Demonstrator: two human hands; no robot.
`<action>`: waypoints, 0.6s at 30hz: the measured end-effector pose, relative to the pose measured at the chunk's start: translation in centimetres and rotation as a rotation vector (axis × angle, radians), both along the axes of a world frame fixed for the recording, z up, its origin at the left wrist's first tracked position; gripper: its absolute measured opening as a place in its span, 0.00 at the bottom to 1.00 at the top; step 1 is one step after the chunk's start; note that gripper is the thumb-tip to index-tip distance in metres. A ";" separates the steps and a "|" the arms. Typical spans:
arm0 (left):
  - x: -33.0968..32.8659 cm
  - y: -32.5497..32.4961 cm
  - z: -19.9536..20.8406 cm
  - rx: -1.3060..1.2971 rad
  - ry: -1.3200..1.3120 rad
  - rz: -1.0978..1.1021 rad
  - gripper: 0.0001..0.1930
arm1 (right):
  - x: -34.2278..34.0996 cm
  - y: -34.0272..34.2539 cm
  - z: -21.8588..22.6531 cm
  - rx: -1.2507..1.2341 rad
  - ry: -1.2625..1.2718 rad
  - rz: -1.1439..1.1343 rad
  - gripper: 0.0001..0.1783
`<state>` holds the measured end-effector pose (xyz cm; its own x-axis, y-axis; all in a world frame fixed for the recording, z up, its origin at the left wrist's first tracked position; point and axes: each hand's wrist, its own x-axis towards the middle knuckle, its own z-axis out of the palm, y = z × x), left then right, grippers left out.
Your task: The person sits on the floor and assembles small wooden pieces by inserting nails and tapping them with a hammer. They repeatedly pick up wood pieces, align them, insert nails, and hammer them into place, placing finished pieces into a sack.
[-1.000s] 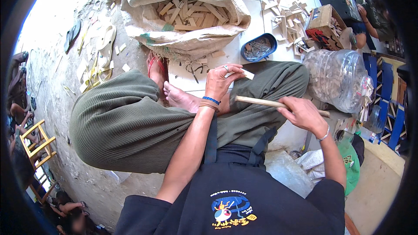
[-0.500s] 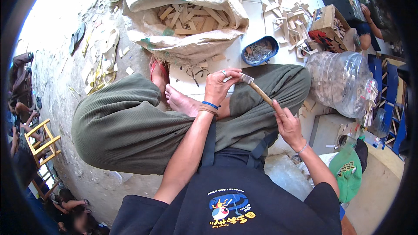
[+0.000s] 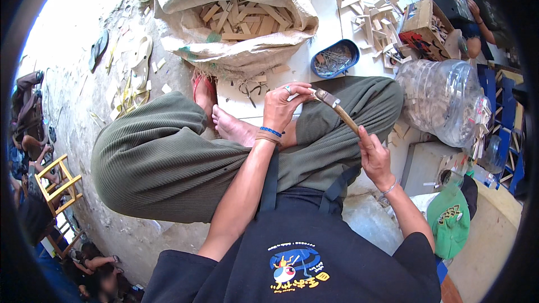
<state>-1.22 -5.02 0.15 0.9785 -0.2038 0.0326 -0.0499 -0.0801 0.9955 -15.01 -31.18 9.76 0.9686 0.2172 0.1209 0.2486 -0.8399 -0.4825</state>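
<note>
Over on the left, a dark sandal [image 3: 99,50] lies near a pale clog [image 3: 142,59] on the rough grey floor [image 3: 78,129], a yellow wooden frame [image 3: 64,187] lower down; swing right, there's a big clear jug [image 3: 441,98] on its side, a grey box [image 3: 424,165] and a green cap [image 3: 449,220]!

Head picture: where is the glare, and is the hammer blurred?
In the head view, the upper left is washed out white above the dark sandal; the clear plastic jug catches highlights; the frame's dark edge curves; the hammer looks fairly sharp.
</note>
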 end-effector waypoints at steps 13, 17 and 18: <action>-0.1 0.1 0.0 0.006 -0.027 0.012 0.06 | 0.1 0.3 0.2 -0.127 0.056 0.009 0.41; 0.1 0.2 0.2 0.030 -0.009 0.013 0.07 | 0.0 0.4 0.1 -0.108 0.055 0.002 0.41; -0.1 0.2 0.3 0.025 0.008 0.014 0.07 | -0.1 0.4 0.1 -0.051 0.021 -0.009 0.41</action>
<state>-1.30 -4.82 0.48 0.9815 -0.1905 0.0195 -0.0402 -0.1052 0.9936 -15.11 -30.77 9.82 0.9729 0.2134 0.0895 0.2308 -0.8656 -0.4443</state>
